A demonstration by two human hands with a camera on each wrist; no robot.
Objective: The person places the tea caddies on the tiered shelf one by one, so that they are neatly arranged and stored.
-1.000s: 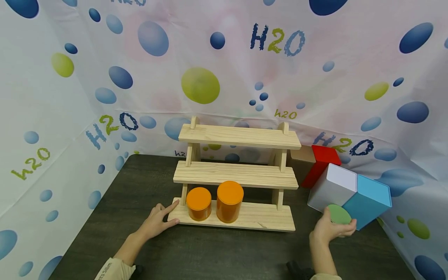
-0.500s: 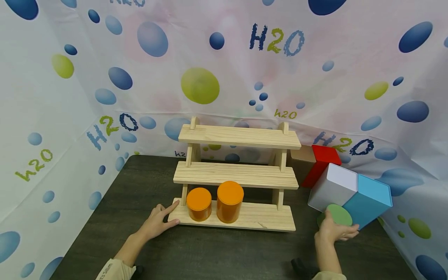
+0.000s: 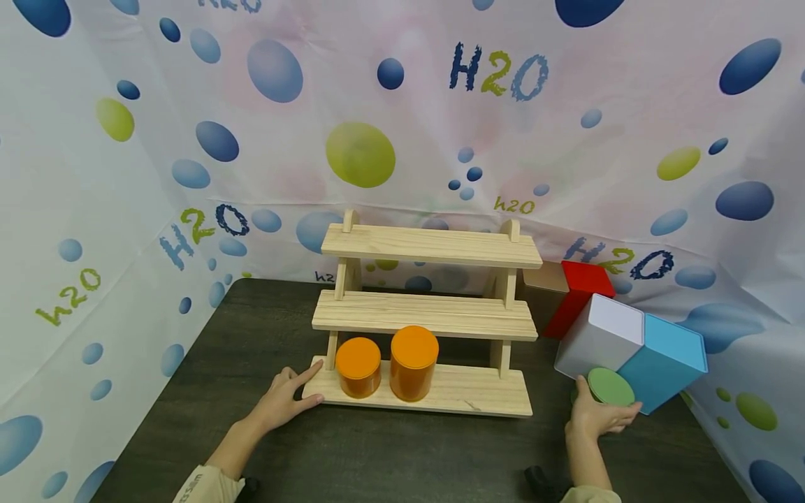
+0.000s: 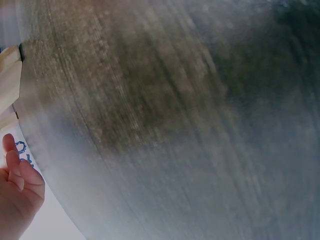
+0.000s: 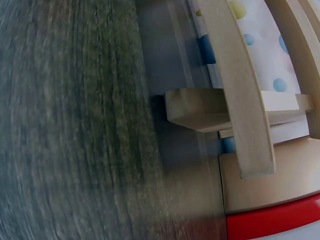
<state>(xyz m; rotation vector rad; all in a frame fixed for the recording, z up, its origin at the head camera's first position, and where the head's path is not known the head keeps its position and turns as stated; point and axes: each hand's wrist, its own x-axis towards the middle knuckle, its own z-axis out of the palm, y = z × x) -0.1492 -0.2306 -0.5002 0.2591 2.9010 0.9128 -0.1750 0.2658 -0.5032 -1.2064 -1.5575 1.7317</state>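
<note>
A three-tier wooden shelf [image 3: 472,391] stands on the dark table. My left hand [image 3: 279,399] holds the left end of its bottom board, index finger toward the back and thumb at the front edge. Two orange canisters, a short one [image 3: 358,367] and a taller one [image 3: 413,363], stand on that board to the right of the hand. At the right, my right hand [image 3: 594,416] grips a round green canister [image 3: 611,387], thumb on its left side and fingers on its right. Most of the canister's body is hidden. In the left wrist view, the left fingers [image 4: 32,177] appear at the edge.
Behind the green canister stand a white box [image 3: 604,335] and a light blue box [image 3: 666,360]. Further back are a red box [image 3: 585,290] and a brown box [image 3: 544,286], close to the shelf's right end. A patterned curtain [image 3: 428,140] hangs behind the table.
My right hand has shifted slightly around the green canister, its thumb now on the left side of the lid. The left hand, shelf and orange canisters stay in place.
</note>
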